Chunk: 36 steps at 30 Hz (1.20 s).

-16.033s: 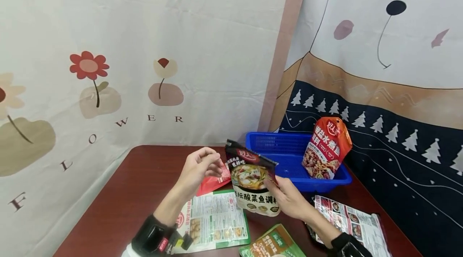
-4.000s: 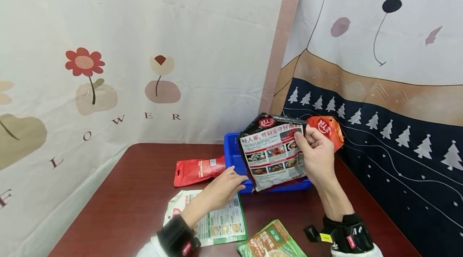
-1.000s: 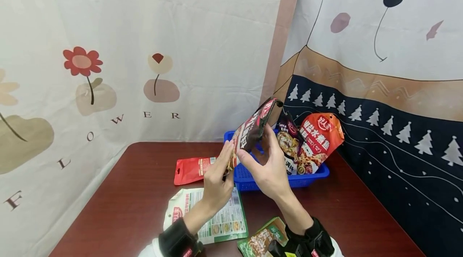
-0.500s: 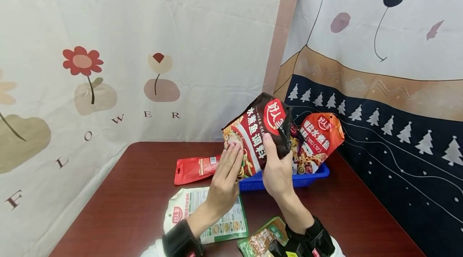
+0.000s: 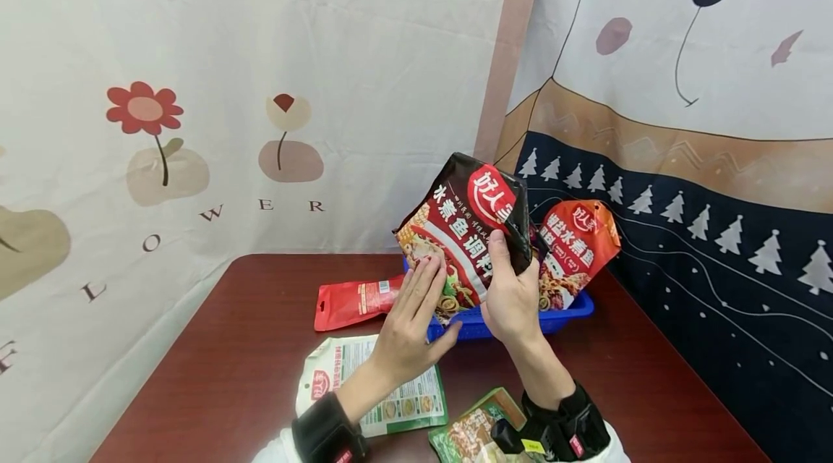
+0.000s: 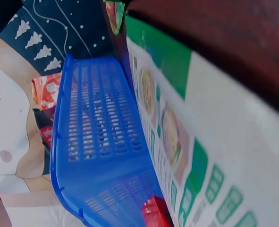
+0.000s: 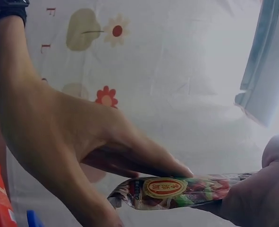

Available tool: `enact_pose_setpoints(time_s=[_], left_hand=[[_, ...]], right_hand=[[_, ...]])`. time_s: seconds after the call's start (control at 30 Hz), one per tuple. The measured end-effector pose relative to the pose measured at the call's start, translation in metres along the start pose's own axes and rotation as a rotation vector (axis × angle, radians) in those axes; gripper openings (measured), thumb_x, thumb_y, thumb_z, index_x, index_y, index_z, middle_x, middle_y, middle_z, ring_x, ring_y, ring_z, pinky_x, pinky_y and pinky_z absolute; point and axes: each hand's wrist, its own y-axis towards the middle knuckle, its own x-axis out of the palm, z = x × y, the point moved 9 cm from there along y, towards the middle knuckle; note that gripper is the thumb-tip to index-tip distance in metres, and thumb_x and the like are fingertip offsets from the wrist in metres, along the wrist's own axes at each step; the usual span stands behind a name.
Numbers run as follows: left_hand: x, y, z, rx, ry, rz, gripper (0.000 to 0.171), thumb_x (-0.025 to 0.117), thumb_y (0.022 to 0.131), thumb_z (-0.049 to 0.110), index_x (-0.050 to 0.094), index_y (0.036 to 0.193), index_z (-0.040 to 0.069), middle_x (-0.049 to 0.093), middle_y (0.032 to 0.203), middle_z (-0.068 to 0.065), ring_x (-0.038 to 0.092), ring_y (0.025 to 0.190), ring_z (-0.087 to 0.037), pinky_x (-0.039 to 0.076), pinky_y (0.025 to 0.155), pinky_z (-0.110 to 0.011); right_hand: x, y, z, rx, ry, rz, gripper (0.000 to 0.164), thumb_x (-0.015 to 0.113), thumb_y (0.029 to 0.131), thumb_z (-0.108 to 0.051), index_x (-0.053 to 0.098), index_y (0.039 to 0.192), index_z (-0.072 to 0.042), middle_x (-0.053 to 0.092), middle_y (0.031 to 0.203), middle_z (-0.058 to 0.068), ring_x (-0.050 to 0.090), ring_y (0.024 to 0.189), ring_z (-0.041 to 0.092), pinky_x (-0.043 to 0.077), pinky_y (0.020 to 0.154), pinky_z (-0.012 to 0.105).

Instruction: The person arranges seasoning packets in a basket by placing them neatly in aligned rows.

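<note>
Above the brown worktop [image 5: 215, 362], the black pouch [image 5: 458, 213] has turned face-on — its print readable — pinched by the right hand [image 5: 513, 300], the left hand [image 5: 408, 336] laying straight fingers against it.

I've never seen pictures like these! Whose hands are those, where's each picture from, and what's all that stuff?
Those belong to a person, not a robot. The right hand grips a black packet, and the left hand touches it. The big picture is taken from the person's head. The other two come from the wrists: the left one shows the basket up close, the right one the black packet edge-on. An orange packet sits in the basket. A red packet, a white packet and a green packet lie on the table.
</note>
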Motion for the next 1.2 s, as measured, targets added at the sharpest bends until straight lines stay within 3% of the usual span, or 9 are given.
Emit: enact_pose_setpoints(time_s=[0.1, 0.27, 0.4, 0.6, 0.73, 0.8, 1.07, 1.17, 1.2], left_hand=[[0.001, -0.001, -0.005, -0.009, -0.032, -0.02, 0.093, 0.094, 0.09, 0.025, 0.049, 0.162, -0.012, 0.045, 0.176, -0.029, 0.035, 0.173, -0.037, 0.026, 0.145, -0.045], [0.001, -0.006, -0.015, -0.027, -0.08, -0.022, 0.077, 0.079, 0.104, 0.037, 0.051, 0.16, -0.008, 0.052, 0.169, -0.028, 0.048, 0.163, -0.04, 0.027, 0.145, -0.044], [0.005, -0.01, -0.024, -0.06, -0.085, -0.064, 0.063, 0.069, 0.11, 0.038, 0.057, 0.154, -0.006, 0.062, 0.158, -0.023, 0.06, 0.146, -0.037, 0.04, 0.138, -0.044], [0.028, -0.022, -0.029, -0.092, -0.048, -0.359, 0.054, 0.077, 0.108, 0.033, 0.066, 0.153, 0.004, 0.073, 0.149, -0.01, 0.07, 0.14, -0.027, 0.055, 0.126, -0.05], [0.042, -0.033, -0.031, -0.126, -0.044, -0.545, 0.055, 0.075, 0.11, 0.033, 0.064, 0.157, 0.006, 0.073, 0.152, -0.009, 0.07, 0.144, -0.025, 0.051, 0.13, -0.049], [0.047, -0.038, -0.032, -0.151, -0.046, -0.612, 0.054, 0.072, 0.112, 0.034, 0.063, 0.158, 0.007, 0.073, 0.154, -0.009, 0.07, 0.144, -0.024, 0.049, 0.131, -0.049], [0.056, -0.048, -0.034, -0.173, -0.026, -0.775, 0.038, 0.058, 0.119, 0.026, 0.069, 0.15, 0.005, 0.081, 0.139, -0.01, 0.075, 0.134, -0.026, 0.047, 0.133, -0.054], [0.057, -0.049, -0.033, -0.152, -0.023, -0.786, 0.033, 0.057, 0.119, 0.021, 0.071, 0.145, 0.005, 0.082, 0.132, -0.008, 0.075, 0.13, -0.026, 0.048, 0.132, -0.054], [0.057, -0.049, -0.033, -0.147, -0.022, -0.785, 0.033, 0.057, 0.119, 0.02, 0.071, 0.145, 0.005, 0.083, 0.13, -0.008, 0.075, 0.129, -0.025, 0.048, 0.132, -0.053]], right_hand=[[-0.006, 0.004, 0.001, 0.018, -0.012, 0.028, 0.049, 0.041, 0.123, -0.03, 0.039, 0.167, -0.009, 0.06, 0.141, 0.001, 0.064, 0.132, 0.018, 0.061, 0.107, 0.027], [-0.019, 0.01, -0.002, 0.027, -0.042, 0.089, 0.049, 0.041, 0.123, -0.03, 0.038, 0.167, -0.009, 0.056, 0.144, 0.002, 0.056, 0.137, 0.019, 0.056, 0.11, 0.026], [-0.033, 0.016, -0.004, 0.046, -0.084, 0.144, 0.049, 0.044, 0.122, -0.036, 0.043, 0.162, -0.009, 0.057, 0.14, 0.002, 0.056, 0.133, 0.02, 0.056, 0.105, 0.025], [-0.051, 0.025, -0.002, 0.068, -0.141, 0.201, 0.055, 0.045, 0.121, -0.042, 0.044, 0.164, -0.008, 0.058, 0.137, 0.001, 0.059, 0.112, 0.011, 0.054, 0.096, 0.024], [-0.058, 0.032, 0.003, 0.073, -0.148, 0.232, 0.058, 0.044, 0.122, -0.041, 0.039, 0.169, -0.008, 0.056, 0.141, -0.001, 0.056, 0.12, 0.011, 0.05, 0.103, 0.026], [-0.06, 0.034, 0.005, 0.075, -0.148, 0.243, 0.059, 0.044, 0.122, -0.039, 0.036, 0.171, -0.008, 0.054, 0.144, -0.003, 0.05, 0.136, 0.013, 0.045, 0.113, 0.028], [-0.067, 0.04, 0.018, 0.106, -0.211, 0.226, 0.06, 0.042, 0.122, -0.039, 0.037, 0.172, -0.005, 0.054, 0.143, 0.002, 0.05, 0.136, 0.016, 0.045, 0.11, 0.027], [-0.072, 0.039, 0.024, 0.143, -0.26, 0.214, 0.061, 0.041, 0.122, -0.04, 0.038, 0.172, -0.004, 0.054, 0.142, 0.003, 0.051, 0.127, 0.011, 0.045, 0.105, 0.024], [-0.074, 0.039, 0.027, 0.158, -0.279, 0.211, 0.062, 0.041, 0.123, -0.04, 0.036, 0.173, -0.004, 0.053, 0.136, 0.003, 0.053, 0.116, 0.01, 0.044, 0.1, 0.024]])
